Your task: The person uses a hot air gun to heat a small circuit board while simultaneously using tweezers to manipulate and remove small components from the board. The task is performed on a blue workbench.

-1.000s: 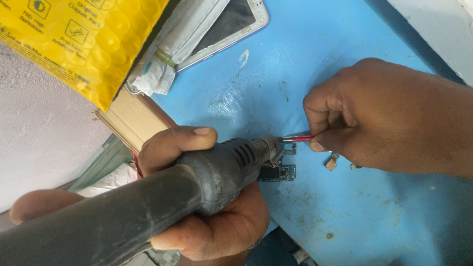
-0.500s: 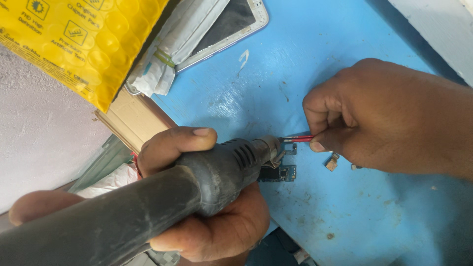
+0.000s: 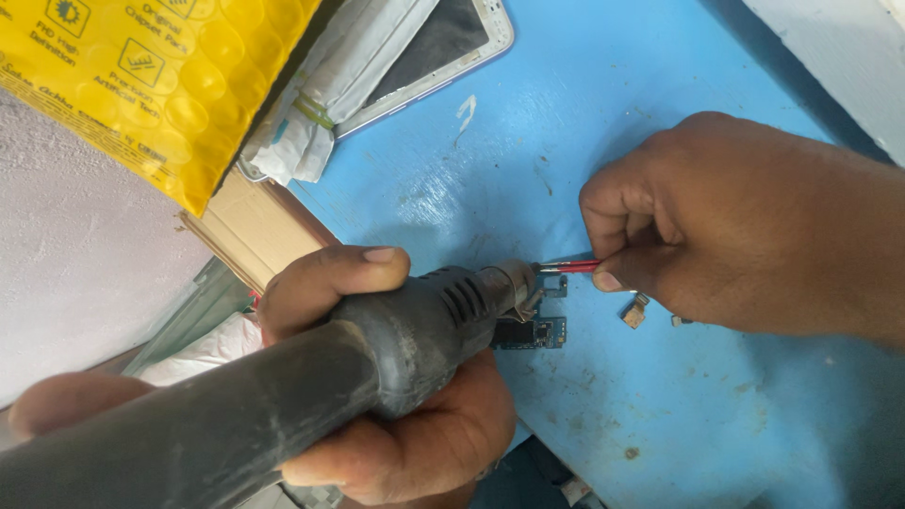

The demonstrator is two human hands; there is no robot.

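A: Any containers on the bench?

B: Only a yellow padded mailer (image 3: 160,85) at the top left; its mouth is out of sight, so I cannot tell what is in it. Under its edge lies a flat piece of brown cardboard (image 3: 250,226).

A: And the hands?

B: Two. The left hand (image 3: 396,415) is wrapped tight around a thick black hot-air handpiece (image 3: 283,396), thumb laid over the top, with the nozzle pointing right. The right hand (image 3: 726,226) is curled in, thumb and forefinger pinched on red-handled tweezers (image 3: 570,267) whose tips meet the nozzle's mouth.

A: What sits under the nozzle?

B: One small circuit board (image 3: 537,332), dark with a blue end, lying flat on the mat just below the nozzle and partly hidden by it.

A: Loose parts?

B: Two that I can count: a small tan component (image 3: 635,311) near the right thumb and a tinier grey bit (image 3: 677,320) just beside it.

A: Anything else?

B: One white-framed phone (image 3: 443,42) at the top, screen up, with a grey wrapped bundle (image 3: 330,104) banded in green lying partly over it.

A: The surface?

B: A scuffed, stained blue mat (image 3: 660,424); a pale grey surface (image 3: 75,245) shows to the left of it
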